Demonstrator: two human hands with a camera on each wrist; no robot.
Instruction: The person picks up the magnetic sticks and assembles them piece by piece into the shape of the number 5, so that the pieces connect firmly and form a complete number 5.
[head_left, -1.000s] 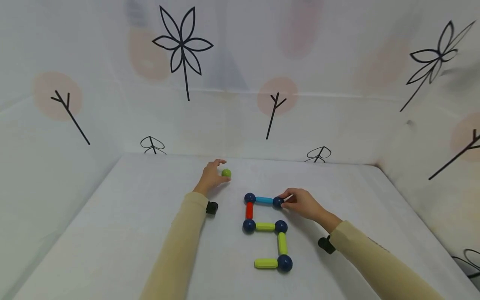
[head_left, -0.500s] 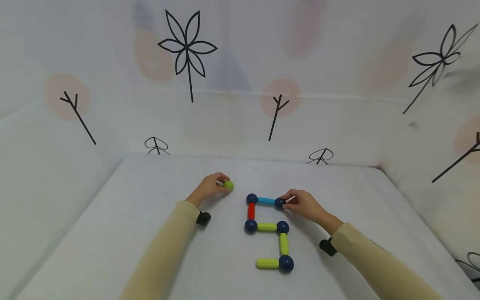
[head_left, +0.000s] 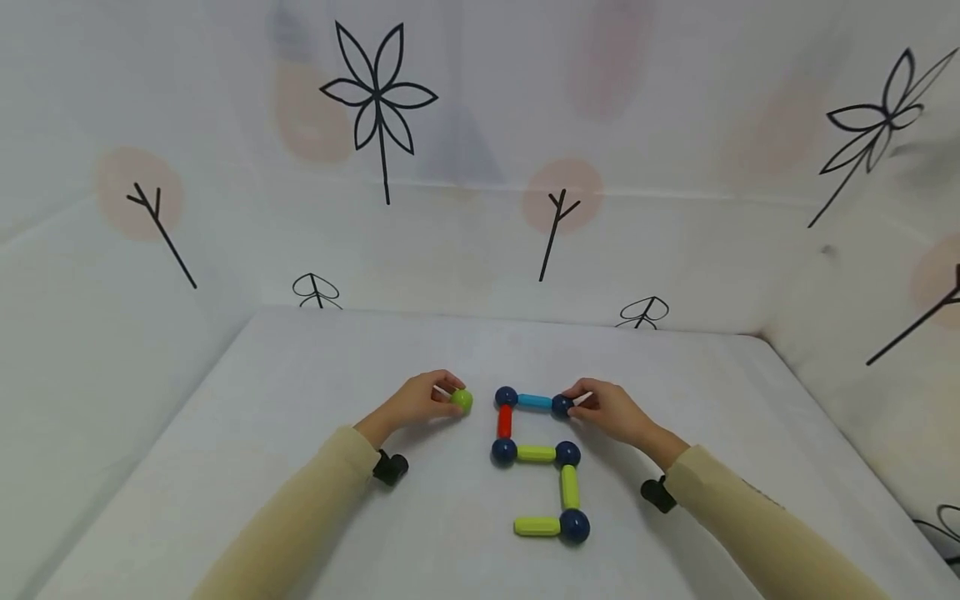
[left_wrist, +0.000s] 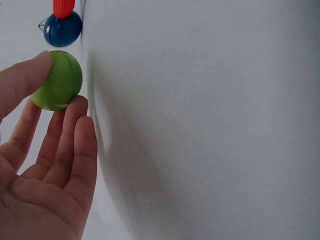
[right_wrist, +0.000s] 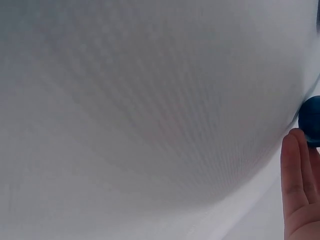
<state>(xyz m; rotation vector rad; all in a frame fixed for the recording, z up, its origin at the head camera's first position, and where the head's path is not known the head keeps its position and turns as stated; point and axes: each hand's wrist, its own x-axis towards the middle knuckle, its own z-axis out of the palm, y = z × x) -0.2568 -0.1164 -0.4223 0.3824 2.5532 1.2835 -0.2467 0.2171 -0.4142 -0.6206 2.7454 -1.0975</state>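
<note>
My left hand (head_left: 417, 400) pinches a green ball (head_left: 462, 401) between thumb and fingers, left of a flat chain of balls and rods on the table. The left wrist view shows the same green ball (left_wrist: 62, 81) near a dark blue ball (left_wrist: 63, 29) joined to a red rod (left_wrist: 64, 7). With thumb and fingertips, my right hand (head_left: 609, 408) holds the dark blue ball (head_left: 562, 406) at the chain's top right end. From that ball a light blue rod (head_left: 535, 402) runs to the top left ball (head_left: 506, 397). In the right wrist view, fingertips touch a blue ball (right_wrist: 311, 121) at the edge.
Below, a red rod (head_left: 505, 422) leads to another dark blue ball (head_left: 504, 451), then yellow-green rods (head_left: 536, 454) and more dark blue balls (head_left: 574, 526) follow in an S-like shape. White cloth with plant drawings (head_left: 465, 250) walls the table (head_left: 262, 400) at the back and sides.
My left hand closed its fingers on the green ball and carried it nearer, to beside the top left ball. My right hand kept hold of its blue ball. The view shifted slightly.
</note>
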